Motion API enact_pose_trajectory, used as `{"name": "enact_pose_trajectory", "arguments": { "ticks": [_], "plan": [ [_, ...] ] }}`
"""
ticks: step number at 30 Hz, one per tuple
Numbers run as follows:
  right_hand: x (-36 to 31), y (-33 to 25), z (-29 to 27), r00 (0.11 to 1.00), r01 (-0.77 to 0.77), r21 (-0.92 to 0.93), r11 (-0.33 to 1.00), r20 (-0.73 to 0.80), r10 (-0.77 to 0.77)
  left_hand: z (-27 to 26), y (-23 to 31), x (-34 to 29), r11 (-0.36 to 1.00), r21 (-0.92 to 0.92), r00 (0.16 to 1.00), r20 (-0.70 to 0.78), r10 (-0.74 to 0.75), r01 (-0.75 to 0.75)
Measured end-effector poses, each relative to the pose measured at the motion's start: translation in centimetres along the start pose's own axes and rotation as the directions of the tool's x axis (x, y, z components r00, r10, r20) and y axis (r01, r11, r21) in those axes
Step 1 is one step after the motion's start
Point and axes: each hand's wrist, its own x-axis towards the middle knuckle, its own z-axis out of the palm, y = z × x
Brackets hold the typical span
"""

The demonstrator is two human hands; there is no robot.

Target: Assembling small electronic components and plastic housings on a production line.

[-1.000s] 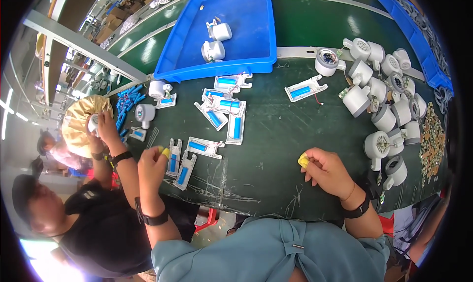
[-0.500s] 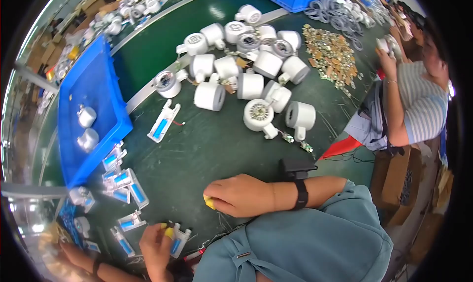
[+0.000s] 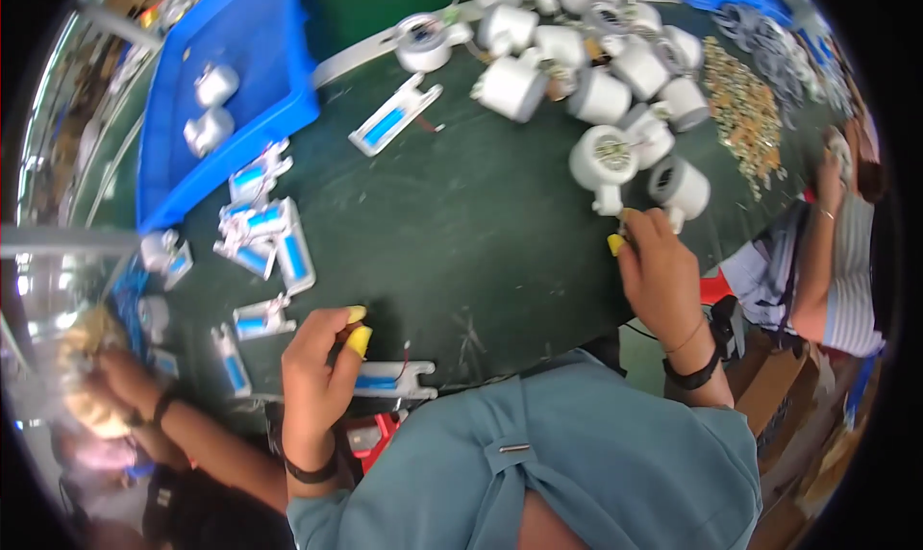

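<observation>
My left hand (image 3: 322, 362) is over the near edge of the table, with yellow covers on its thumb and forefinger. Those two tips are apart and nothing shows between them. Just beside it lies a white plastic holder with a blue cell (image 3: 377, 383), partly hidden by the hand. On the right, my right hand (image 3: 663, 276) reaches to the round white housings, its yellow-tipped thumb apart from the forefinger. Its fingertips come close to the stub of a white housing with a slotted face (image 3: 606, 158). A second white housing (image 3: 681, 188) sits just beyond the hand.
More white housings (image 3: 601, 96) crowd the far side, near a heap of small circuit boards (image 3: 742, 112) and grey rings (image 3: 760, 50). At left, a blue bin (image 3: 226, 132) holds two white parts. Several blue-celled holders (image 3: 293, 259) lie below it. Co-workers are at both sides.
My right hand has gone from the table's near middle to the housings on the right. The holder by my left hand now lies crosswise. The whole view has shifted.
</observation>
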Motion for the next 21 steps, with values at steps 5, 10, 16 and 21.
{"name": "enact_pose_trajectory", "arguments": {
  "ticks": [5, 10, 16, 21],
  "plan": [
    [0.6, -1.6, 2.6, 0.983, 0.073, 0.378, 0.923, 0.131, -0.132, -0.3, 0.2, -1.9, 0.999, 0.03, 0.989, 0.147, 0.027, -0.032],
    [2.3, -4.8, 5.3, 0.835, -0.068, 0.707, 0.703, 0.426, -0.348, 2.0, 0.2, -1.3, 0.98, 0.109, 0.974, 0.171, 0.146, -0.166],
    [4.3, -7.4, 7.7, 0.543, -0.645, 0.711, 0.281, 0.684, -0.486, 3.4, 0.4, 1.4, 0.961, -0.232, 0.981, 0.154, -0.116, 0.15],
    [4.5, -7.2, 7.5, 0.515, -0.712, 0.671, 0.21, 0.701, -0.493, 3.8, 1.0, 3.4, 0.94, -0.293, 0.971, 0.208, -0.114, 0.173]
  ]
}}
